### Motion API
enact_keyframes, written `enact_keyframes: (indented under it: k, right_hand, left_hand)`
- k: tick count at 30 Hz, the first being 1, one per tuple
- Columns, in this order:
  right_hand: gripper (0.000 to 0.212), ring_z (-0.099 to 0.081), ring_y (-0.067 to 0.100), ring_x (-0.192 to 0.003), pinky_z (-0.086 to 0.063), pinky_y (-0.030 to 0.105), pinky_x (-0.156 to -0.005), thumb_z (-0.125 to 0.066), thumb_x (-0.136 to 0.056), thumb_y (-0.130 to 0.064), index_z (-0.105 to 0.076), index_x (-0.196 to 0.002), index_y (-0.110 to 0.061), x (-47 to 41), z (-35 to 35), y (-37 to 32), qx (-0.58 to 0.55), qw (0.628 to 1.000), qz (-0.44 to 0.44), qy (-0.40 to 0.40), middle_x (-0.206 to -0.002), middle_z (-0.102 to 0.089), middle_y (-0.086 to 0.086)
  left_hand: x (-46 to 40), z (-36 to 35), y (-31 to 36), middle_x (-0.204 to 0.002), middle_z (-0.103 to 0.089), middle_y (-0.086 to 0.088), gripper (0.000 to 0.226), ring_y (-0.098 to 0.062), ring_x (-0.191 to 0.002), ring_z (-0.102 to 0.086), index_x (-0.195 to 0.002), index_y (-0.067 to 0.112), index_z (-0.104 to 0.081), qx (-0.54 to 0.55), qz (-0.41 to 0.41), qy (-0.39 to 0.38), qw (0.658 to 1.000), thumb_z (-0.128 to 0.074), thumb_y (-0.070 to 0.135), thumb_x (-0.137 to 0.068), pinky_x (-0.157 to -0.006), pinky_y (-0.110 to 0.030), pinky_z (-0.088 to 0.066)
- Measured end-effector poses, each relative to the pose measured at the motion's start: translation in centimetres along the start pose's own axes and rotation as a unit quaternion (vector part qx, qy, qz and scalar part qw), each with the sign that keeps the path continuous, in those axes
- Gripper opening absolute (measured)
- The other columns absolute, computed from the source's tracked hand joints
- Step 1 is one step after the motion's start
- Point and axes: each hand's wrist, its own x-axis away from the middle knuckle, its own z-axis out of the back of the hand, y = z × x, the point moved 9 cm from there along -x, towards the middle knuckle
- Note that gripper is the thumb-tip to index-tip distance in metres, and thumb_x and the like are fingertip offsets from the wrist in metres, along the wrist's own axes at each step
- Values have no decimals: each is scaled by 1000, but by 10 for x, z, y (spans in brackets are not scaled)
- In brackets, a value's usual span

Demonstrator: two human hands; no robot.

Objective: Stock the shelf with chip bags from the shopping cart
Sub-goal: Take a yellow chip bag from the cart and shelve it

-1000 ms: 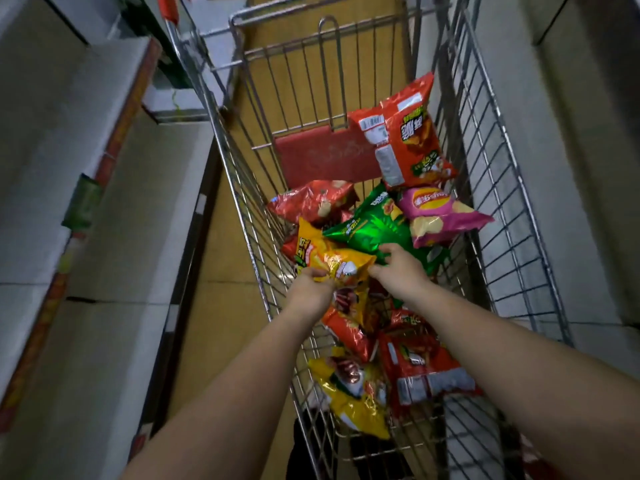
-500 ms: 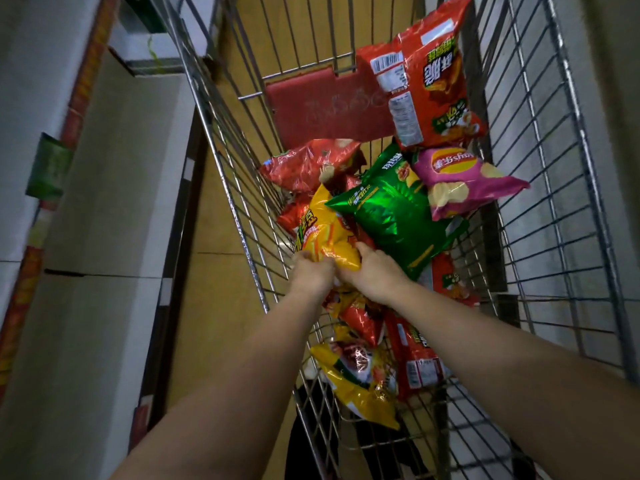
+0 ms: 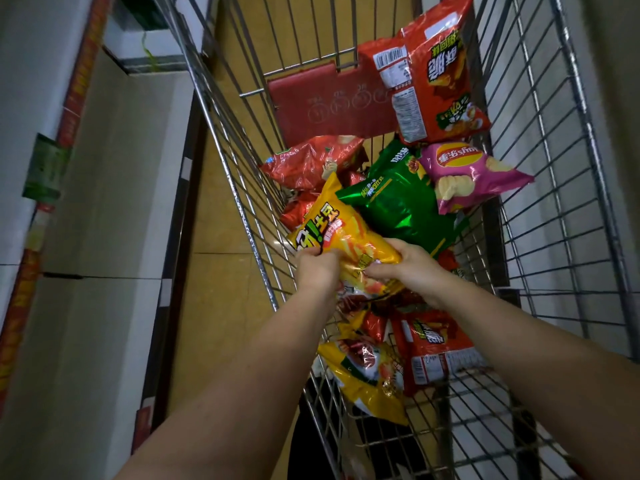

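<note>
A wire shopping cart [image 3: 249, 216] fills the middle and holds several chip bags. My left hand [image 3: 317, 270] and my right hand [image 3: 408, 266] both grip the near end of a yellow chip bag [image 3: 341, 230], which is lifted above the pile. Behind it lie a green bag [image 3: 401, 202], a pink bag [image 3: 467, 178], a tall red bag [image 3: 436, 77] leaning on the cart's far right side and another red bag [image 3: 311, 161]. Nearer me lie a yellow bag [image 3: 367, 379] and a red bag [image 3: 436, 348].
White shelves [image 3: 114, 174] with red price strips on their edges run along the left of the cart. A green tag [image 3: 46, 166] hangs on one shelf edge. Yellow floor tiles [image 3: 214, 289] show between shelf and cart. A red child-seat flap [image 3: 329, 102] stands at the cart's far end.
Both hands have closed on the yellow bag and raised it off the pile. The view has moved closer over the cart.
</note>
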Motion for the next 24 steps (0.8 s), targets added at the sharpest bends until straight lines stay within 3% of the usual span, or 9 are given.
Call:
enact_keyframes:
  k: [3, 5, 9, 12, 15, 17, 19, 21, 24]
  right_hand:
    - [63, -63, 26, -100, -49, 38, -92, -73, -75, -4, -49, -131, -18, 8, 11, 2, -75, 996, -15, -36, -113, -65, 9]
    - [64, -64, 28, -100, -48, 41, -93, -72, -72, -3, -49, -130, -20, 12, 18, 2, -112, 992, -20, -50, -112, -66, 9]
    - [63, -63, 28, -102, -49, 40, -90, -68, -64, -7, -53, -123, -20, 22, 21, 0, -186, 978, -21, -96, -114, -66, 11]
    - [58, -64, 26, -95, -50, 35, -81, -69, -64, -5, -55, -119, -20, 27, 17, 1, -217, 969, -26, -112, -110, -67, 10]
    - [67, -66, 25, -93, -53, 36, -78, -76, -65, -4, -53, -127, -15, 28, 14, -1, -247, 960, -30, -130, -108, -69, 9]
    - [74, -69, 23, -91, -57, 34, -73, -84, -55, -12, -55, -123, -15, 31, 10, -4, -274, 948, -34, -160, -105, -71, 8]
    - [89, -70, 23, -91, -58, 32, -71, -95, -33, -22, -60, -115, -15, 36, 3, -7, -303, 932, -38, -195, -105, -71, 9]
    - [90, -70, 23, -90, -58, 32, -71, -96, -28, -25, -62, -110, -16, 40, 0, -12, -312, 926, -37, -210, -104, -71, 9]
    - [66, -69, 21, -92, -56, 34, -79, -85, -59, -21, -58, -119, -18, 41, -2, -20, -232, 952, -34, -198, -104, -71, 5]
  left_hand:
    - [15, -6, 4, -114, -54, -10, 45, -19, -83, -54, -128, 15, -41, 20, -10, -11, 1000, -63, 20, -89, -76, -32, -48]
    - [25, -9, 6, -105, -56, -7, 43, -19, -85, -57, -125, 15, -42, 25, -24, -28, 999, -64, 20, -89, -87, -38, -49]
    - [42, -5, 11, -89, -57, -4, 37, -13, -70, -57, -117, 12, -43, 19, -84, -31, 996, -66, 16, -88, -75, -32, -49]
    - [50, 2, 17, -95, -51, -2, 54, -12, -78, -56, -121, 15, -36, 0, -125, 1, 992, -73, 20, -82, -70, -26, -50]
    - [48, 13, 22, -125, -47, -3, 91, -19, -112, -52, -135, 18, -30, 1, -136, 32, 990, -85, 35, -64, -97, -39, -48]
    - [48, 12, 25, -131, -49, -1, 105, -23, -120, -53, -142, 22, -25, 16, -113, -4, 993, -87, 40, -59, -101, -44, -46]
    - [50, 5, 29, -122, -59, 2, 87, -22, -109, -62, -138, 23, -32, 45, -95, -72, 992, -83, 30, -69, -90, -38, -53]
    - [51, 3, 35, -117, -65, -1, 74, -23, -102, -66, -134, 22, -39, 59, -94, -110, 988, -80, 24, -72, -84, -37, -55]
    - [52, 12, 48, -116, -66, -3, 71, -25, -101, -67, -128, 17, -44, 42, -133, -82, 987, -82, 20, -69, -89, -44, -54]
